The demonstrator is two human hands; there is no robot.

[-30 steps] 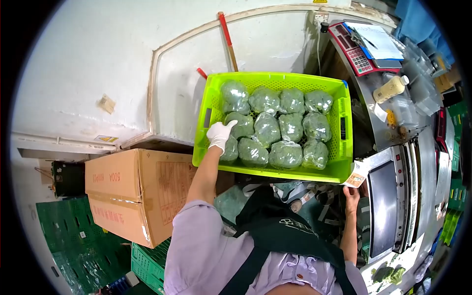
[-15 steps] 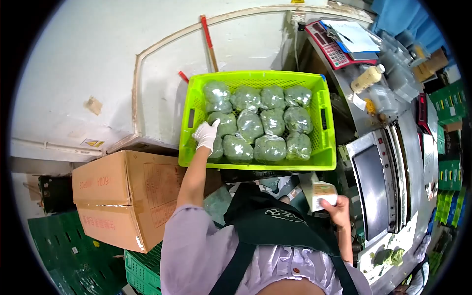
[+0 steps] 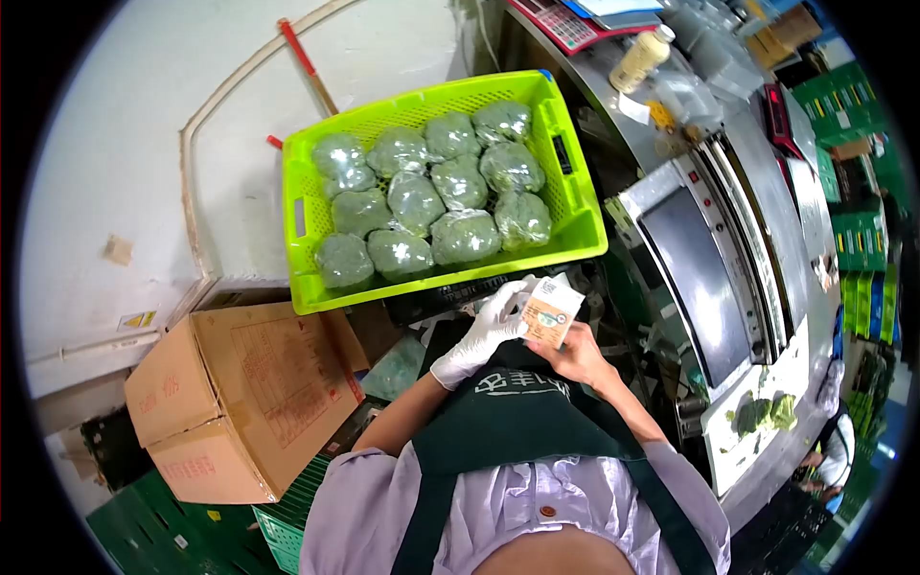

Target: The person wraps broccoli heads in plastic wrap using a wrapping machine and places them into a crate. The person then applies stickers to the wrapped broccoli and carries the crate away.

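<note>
Both hands are together in front of the dark apron, just below the green crate. A stack of printed labels is held in my right hand, which is bare, its fingers round the lower edge. My left hand, in a white glove, touches the left side of the stack with its fingers bent; whether it pinches a label is too small to tell. Inside the crate lie several film-wrapped green heads, one of them a wrapped head at the near side.
A cardboard box stands at the left, above green crates. On the right, a steel wrapping machine borders the counter, with a bottle and a red scale beyond. Broccoli lies on a white board; a person is farther right.
My left hand has left the wrapped heads and come down to the labels. My right hand has brought the stack inward to meet it. The view has shifted, so the crate appears farther left.
</note>
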